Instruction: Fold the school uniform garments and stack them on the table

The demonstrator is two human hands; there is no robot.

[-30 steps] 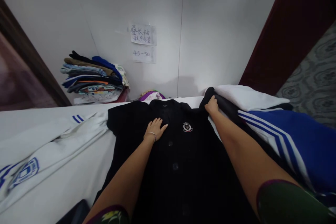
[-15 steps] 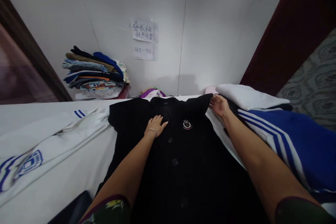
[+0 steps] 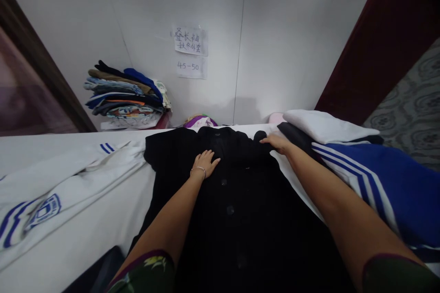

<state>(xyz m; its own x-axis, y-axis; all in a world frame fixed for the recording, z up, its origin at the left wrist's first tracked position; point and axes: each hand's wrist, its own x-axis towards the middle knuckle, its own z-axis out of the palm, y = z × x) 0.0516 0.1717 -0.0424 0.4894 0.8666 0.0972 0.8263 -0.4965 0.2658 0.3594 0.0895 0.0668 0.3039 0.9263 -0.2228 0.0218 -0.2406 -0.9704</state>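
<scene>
A black buttoned jacket (image 3: 237,233) lies front up on the white table, its collar toward the wall. My left hand (image 3: 204,165), with a bracelet at the wrist, rests flat on the chest beside the neck opening, fingers spread. At the right shoulder, my right hand (image 3: 275,142) pinches the edge of the black cloth between thumb and fingers. The right sleeve there is bunched and folded in toward the chest. Only a sliver of the chest badge shows below the fold.
White garments with blue stripes (image 3: 85,178) lie at the left. A stack of folded clothes (image 3: 127,94) stands by the wall. On the right are a blue striped garment (image 3: 405,187) and a folded white one (image 3: 326,126). Paper signs (image 3: 190,50) hang on the wall.
My right hand has moved left, drawing the right sleeve inward over the chest so that the badge is mostly covered. The left hand stays in place on the jacket.
</scene>
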